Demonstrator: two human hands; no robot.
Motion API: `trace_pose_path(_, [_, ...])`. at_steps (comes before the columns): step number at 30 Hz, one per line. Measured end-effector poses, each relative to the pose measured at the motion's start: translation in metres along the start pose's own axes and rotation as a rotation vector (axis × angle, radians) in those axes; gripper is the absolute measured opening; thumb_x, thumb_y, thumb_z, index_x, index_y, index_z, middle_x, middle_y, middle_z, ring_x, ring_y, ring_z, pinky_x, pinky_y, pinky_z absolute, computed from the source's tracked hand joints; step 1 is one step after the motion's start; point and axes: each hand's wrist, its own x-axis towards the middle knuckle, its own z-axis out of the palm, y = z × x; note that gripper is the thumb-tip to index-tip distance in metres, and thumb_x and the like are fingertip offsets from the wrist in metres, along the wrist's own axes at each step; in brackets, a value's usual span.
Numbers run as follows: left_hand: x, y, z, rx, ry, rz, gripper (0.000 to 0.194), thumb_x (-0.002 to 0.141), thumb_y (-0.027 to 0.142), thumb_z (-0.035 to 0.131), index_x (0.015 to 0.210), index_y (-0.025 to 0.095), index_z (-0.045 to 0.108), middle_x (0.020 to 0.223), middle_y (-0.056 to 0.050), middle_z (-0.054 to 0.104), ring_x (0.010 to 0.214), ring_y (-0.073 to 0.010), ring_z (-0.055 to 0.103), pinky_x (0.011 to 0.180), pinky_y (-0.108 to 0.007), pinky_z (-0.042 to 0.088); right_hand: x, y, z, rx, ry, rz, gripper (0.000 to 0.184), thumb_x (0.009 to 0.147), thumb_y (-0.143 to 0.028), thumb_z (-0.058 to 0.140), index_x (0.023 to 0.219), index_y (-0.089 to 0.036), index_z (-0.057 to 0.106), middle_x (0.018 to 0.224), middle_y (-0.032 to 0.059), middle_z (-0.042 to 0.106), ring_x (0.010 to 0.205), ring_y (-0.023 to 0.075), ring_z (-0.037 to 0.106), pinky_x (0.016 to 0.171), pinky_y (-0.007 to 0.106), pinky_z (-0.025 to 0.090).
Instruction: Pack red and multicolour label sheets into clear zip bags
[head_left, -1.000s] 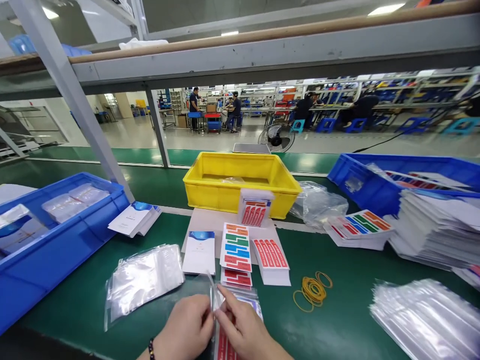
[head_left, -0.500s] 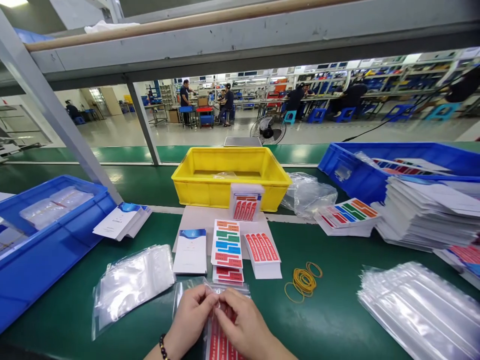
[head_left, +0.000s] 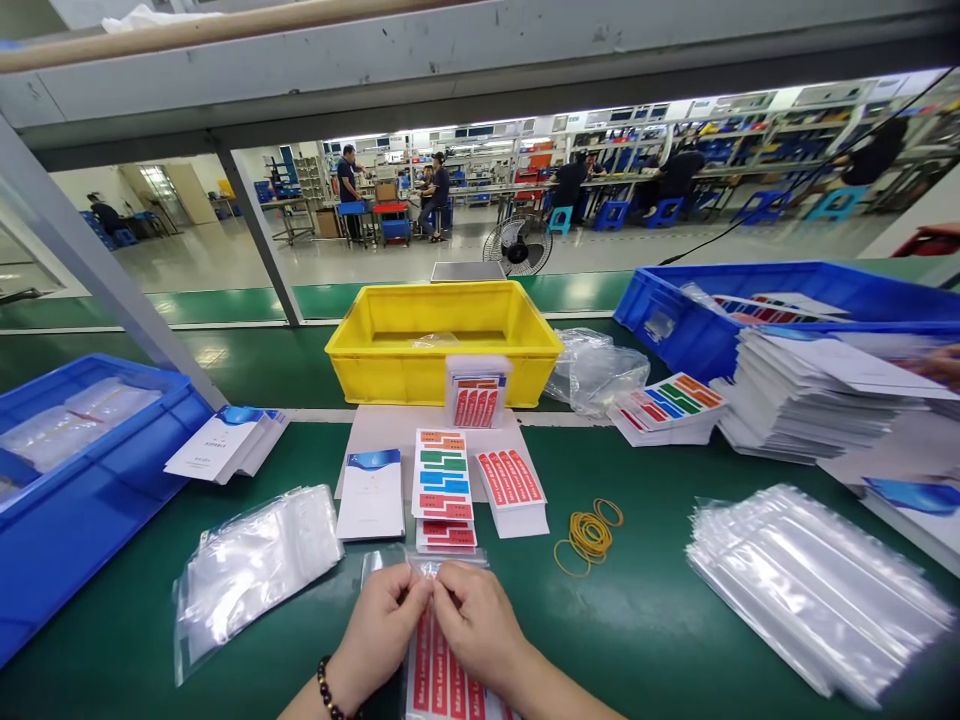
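A clear zip-lock bag with red-and-white label sheets inside lies in front of me. My left hand pinches its upper edge between thumb and fingers. Right beside it my right hand pinches the same edge, the fingertips of both almost touching. Just beyond the hands are a stack of white booklets with blue tops, multicoloured label sheets and a pile of red label sheets. Flat empty bags are piled to the left.
Rubber bands and more clear bags lie to the right. A yellow bin stands behind, with blue bins at left and right. Another person's hand reaches the tall paper stack.
The view has shifted a little, so the table's things sit further left. My hands still pinch the bag's edge, fingertips closer together. Another person's hand has appeared at the right edge.
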Motion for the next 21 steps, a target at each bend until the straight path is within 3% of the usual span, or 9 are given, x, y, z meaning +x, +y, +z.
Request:
trace_pose_path(5, [-0.005,0.008,-0.005,-0.012,-0.023,-0.061,0.042,0.075,0.044,0.048,0.046,0.02,0.029,0.047,0.006,0.032,0.049,-0.009,0.028,0.048,-0.022,0.024,0.004,0.004,-0.015,-0.023,0.123,0.041,0.033,0.086,-0.025,0.032,0.054,-0.02,0.042,0.053,-0.0006,0.046,0.05,0.0125,0.045,0.049,0.024,0.031])
trace_pose_path(8, [-0.003,0.01,-0.009,-0.059,0.057,-0.096,0.042,0.074,0.045,0.048,0.046,0.02,0.03,0.046,0.006,0.033,0.047,-0.0085,0.028,0.047,-0.022,0.023,-0.002,-0.003,-0.02,-0.041,0.134,-0.142,0.023,0.083,-0.037,0.045,0.086,-0.016,0.055,0.076,0.006,0.056,0.068,0.0181,0.053,0.06,0.028,0.042])
trace_pose_path(10, [0.0,0.01,-0.01,-0.087,0.102,-0.104,0.043,0.074,0.047,0.048,0.046,0.02,0.031,0.044,0.006,0.033,0.046,-0.0082,0.028,0.045,-0.022,0.023,-0.008,-0.009,-0.019,-0.124,0.134,-0.313,0.036,0.077,-0.038,0.054,0.105,-0.015,0.053,0.089,0.0101,0.056,0.076,0.0219,0.053,0.064,0.032,0.044])
trace_pose_path(14, [-0.002,0.015,-0.017,-0.115,0.077,-0.129,0.042,0.078,0.047,0.045,0.047,0.02,0.034,0.04,0.007,0.032,0.041,-0.0083,0.029,0.042,-0.022,0.024,-0.014,-0.013,-0.016,-0.326,0.138,-0.472,0.023,0.082,-0.013,0.04,0.095,-0.016,0.058,0.076,0.0087,0.057,0.064,0.0199,0.051,0.057,0.031,0.041])
trace_pose_path(16, [-0.008,0.023,-0.025,-0.01,0.14,0.013,0.034,0.081,0.042,0.045,0.057,0.018,0.046,0.052,0.001,0.049,0.05,-0.0125,0.042,0.049,-0.025,0.035,-0.012,-0.013,-0.021,-0.282,0.105,-0.472,0.028,0.084,-0.01,0.033,0.091,-0.016,0.059,0.07,0.0078,0.058,0.06,0.0188,0.05,0.055,0.029,0.04])
trace_pose_path(18, [-0.016,0.034,-0.036,0.187,0.174,0.303,0.02,0.082,0.033,0.047,0.079,0.017,0.059,0.08,-0.008,0.062,0.075,-0.02,0.053,0.071,-0.032,0.041,-0.009,-0.017,-0.033,-0.117,-0.001,-0.44,0.027,0.086,-0.013,0.033,0.091,-0.017,0.059,0.072,0.0072,0.06,0.063,0.0177,0.053,0.057,0.027,0.042])
trace_pose_path(19, [-0.02,0.04,-0.042,0.287,0.11,0.448,0.017,0.081,0.028,0.049,0.088,0.019,0.061,0.089,-0.009,0.064,0.087,-0.0229,0.053,0.082,-0.036,0.039,-0.008,-0.02,-0.041,-0.022,-0.071,-0.412,0.026,0.087,-0.014,0.033,0.091,-0.018,0.059,0.075,0.0065,0.061,0.066,0.0168,0.055,0.059,0.026,0.043])
trace_pose_path(21, [-0.027,0.051,-0.054,0.445,-0.101,0.588,0.018,0.081,0.021,0.048,0.091,0.021,0.063,0.085,-0.009,0.065,0.09,-0.0238,0.052,0.086,-0.038,0.036,-0.006,-0.027,-0.058,0.11,-0.214,-0.343,0.023,0.088,-0.016,0.037,0.086,-0.02,0.059,0.076,0.0031,0.062,0.068,0.0145,0.057,0.062,0.023,0.044])
